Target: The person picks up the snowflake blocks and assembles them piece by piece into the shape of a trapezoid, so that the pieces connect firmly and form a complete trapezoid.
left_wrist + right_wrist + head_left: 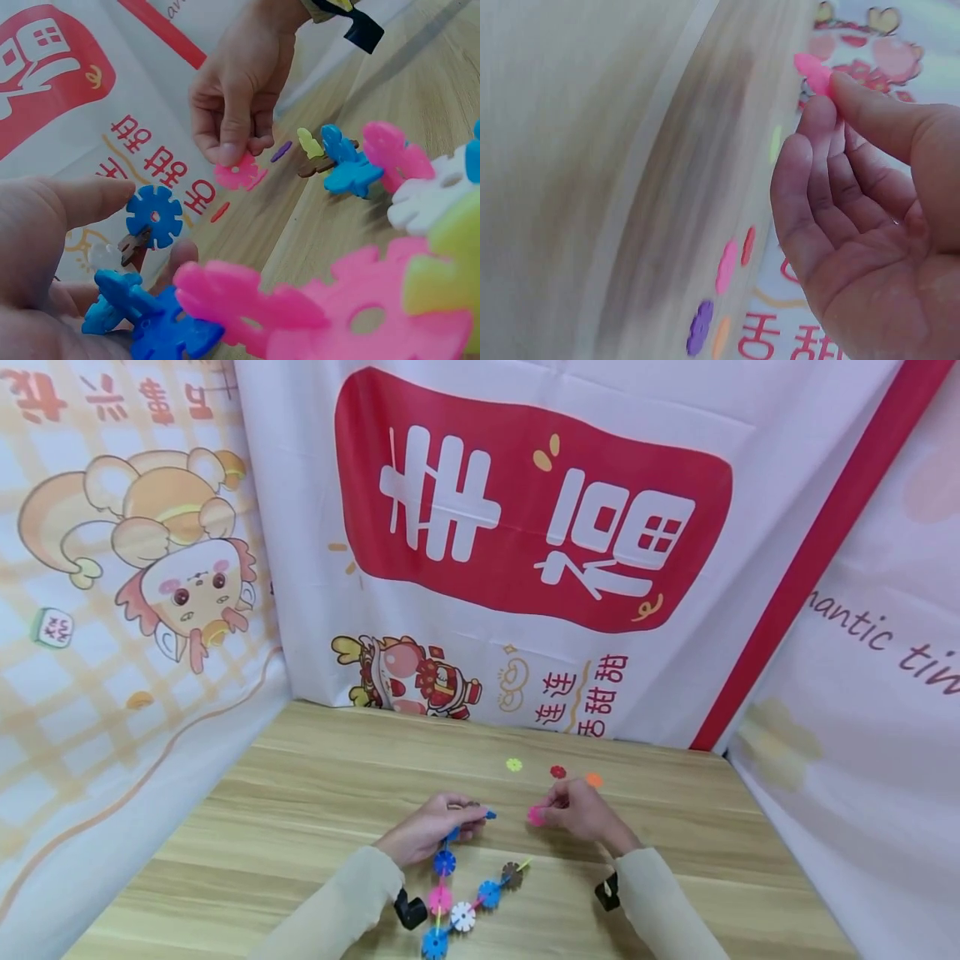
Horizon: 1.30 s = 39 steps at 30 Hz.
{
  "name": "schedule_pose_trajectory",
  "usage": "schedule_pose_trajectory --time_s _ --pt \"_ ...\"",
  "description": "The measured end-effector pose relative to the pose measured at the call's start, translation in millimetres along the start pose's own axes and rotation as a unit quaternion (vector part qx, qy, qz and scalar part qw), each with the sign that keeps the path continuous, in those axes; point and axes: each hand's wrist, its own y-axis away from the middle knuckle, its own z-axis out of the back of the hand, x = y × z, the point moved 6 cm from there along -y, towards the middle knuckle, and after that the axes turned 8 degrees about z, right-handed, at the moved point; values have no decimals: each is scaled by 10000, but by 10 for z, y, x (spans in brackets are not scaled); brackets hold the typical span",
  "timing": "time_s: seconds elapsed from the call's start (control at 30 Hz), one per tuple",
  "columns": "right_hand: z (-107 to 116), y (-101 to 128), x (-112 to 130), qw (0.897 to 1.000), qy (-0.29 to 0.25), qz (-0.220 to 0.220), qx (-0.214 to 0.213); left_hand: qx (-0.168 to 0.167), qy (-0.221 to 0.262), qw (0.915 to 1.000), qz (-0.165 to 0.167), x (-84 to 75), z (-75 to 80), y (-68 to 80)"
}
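Left hand point(429, 828) grip clamped on top end of the chain of toy discs point(459, 893), which runs down twd near edge of the counter point(300, 810). Right hand point(581, 810) pinches a pink disc point(536, 815) btwn thumb & fingertip, just above counter mid. Three loose discs point(557, 771) lie nr far edge.

A makeshift recording booth rather than a lived-in room — printed banners point(525, 527) with cartoon figures and large Chinese characters hang as walls on three sides of a wooden table point(315, 793), which carries only small plastic snowflake pieces point(513, 765).
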Motion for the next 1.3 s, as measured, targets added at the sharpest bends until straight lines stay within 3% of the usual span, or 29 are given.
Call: schedule_pose_trajectory --time_s 0.2,0.37,1.03,1.3 --pt "-89 87 88 9973 -720 -163 -37 -283 57 9995 -147 -10 14 -44" --pt "-183 107 159 9921 -1198 -182 -313 -310 86 9992 -241 -14 6 -58" --pt "-302 42 310 9881 -1486 -86 -393 -276 135 9992 -241 -49 -14 -47" --pt "-359 58 402 9800 -1866 -230 -651 -273 75 9988 -401 -89 -39 -8"
